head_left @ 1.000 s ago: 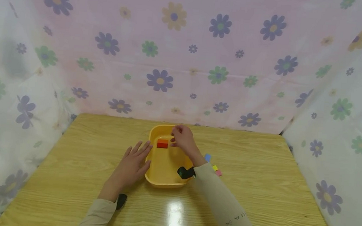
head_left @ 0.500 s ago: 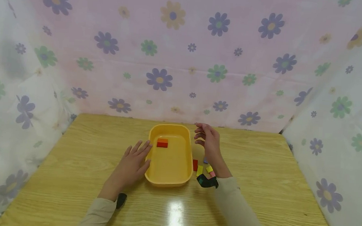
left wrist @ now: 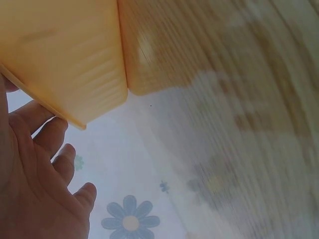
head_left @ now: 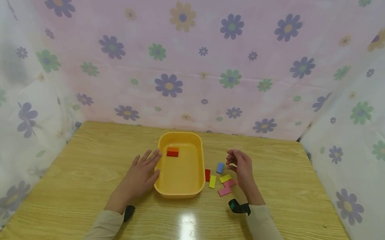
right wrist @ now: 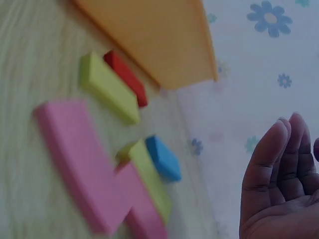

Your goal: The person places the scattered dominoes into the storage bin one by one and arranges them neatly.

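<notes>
A yellow plastic tray (head_left: 178, 195) lies on the table. My left hand (head_left: 138, 174) rests at its left side, the fairly straight fingers touching the rim. Inside, towards the back, is a block (head_left: 172, 152) with an orange top and red front; whether it is one piece or two I cannot tell. Right of the tray lie a red block (head_left: 207, 175), a yellow block (head_left: 212, 181), another yellow block (head_left: 225, 178), a blue block (head_left: 220, 167) and two pink blocks (right wrist: 75, 159). Just right of these hovers my right hand (head_left: 242, 171), fingers loosely bent, holding nothing.
The wood-grain table (head_left: 109, 140) ends at a flower-printed curtain (head_left: 197, 60), which also closes off both sides. A bright reflection lies on the tabletop in front of the tray.
My right hand has moved from over the tray out to the right, then back toward me beside the blocks, uncovering them. My left hand and the tray have stayed put.
</notes>
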Available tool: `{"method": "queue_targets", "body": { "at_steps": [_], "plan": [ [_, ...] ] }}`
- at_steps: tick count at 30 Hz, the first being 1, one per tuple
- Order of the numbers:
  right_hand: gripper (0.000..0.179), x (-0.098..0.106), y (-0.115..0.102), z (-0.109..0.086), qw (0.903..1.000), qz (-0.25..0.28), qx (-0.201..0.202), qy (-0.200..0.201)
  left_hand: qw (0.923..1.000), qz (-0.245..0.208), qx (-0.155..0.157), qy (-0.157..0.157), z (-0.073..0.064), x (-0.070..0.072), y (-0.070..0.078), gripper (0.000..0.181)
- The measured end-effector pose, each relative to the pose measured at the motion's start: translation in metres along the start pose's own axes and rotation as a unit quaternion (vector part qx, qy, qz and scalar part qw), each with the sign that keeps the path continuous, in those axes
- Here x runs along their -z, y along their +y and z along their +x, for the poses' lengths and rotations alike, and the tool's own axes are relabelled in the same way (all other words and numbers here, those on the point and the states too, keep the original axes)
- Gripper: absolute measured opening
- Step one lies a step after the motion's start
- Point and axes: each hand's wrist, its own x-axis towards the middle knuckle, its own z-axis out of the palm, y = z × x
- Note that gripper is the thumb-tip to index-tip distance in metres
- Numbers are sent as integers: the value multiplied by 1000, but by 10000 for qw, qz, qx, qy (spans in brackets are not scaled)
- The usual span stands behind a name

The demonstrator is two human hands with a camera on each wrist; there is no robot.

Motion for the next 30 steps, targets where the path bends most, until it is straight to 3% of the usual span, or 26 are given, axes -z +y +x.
{"method": "queue_targets", "body": {
  "at_steps": [8, 15, 18, 24, 30],
  "plan": [
    [41, 34, 10, -16, 9952, -904, -347, -103, 10000, 31, 27, 5, 3, 0, 0, 57],
    [42, 49, 9, -32, 9911, -1165, -503, -404, 10000, 39, 5, 30, 5, 1, 0, 57],
    [42, 51, 9, -39, 9867, -1363, -525, -717, 10000, 72, 17, 10, 6, 2, 0, 57],
    [37, 55, 8, -49, 9625, -2151, -163, -1644, 9999, 153, 59, -52, 4, 0, -1, 58],
    [20, 57, 3, -58, 9345, -2910, 360, -2020, 9999, 147, 38, 9, 2, -1, 0, 58]
  ]
}}
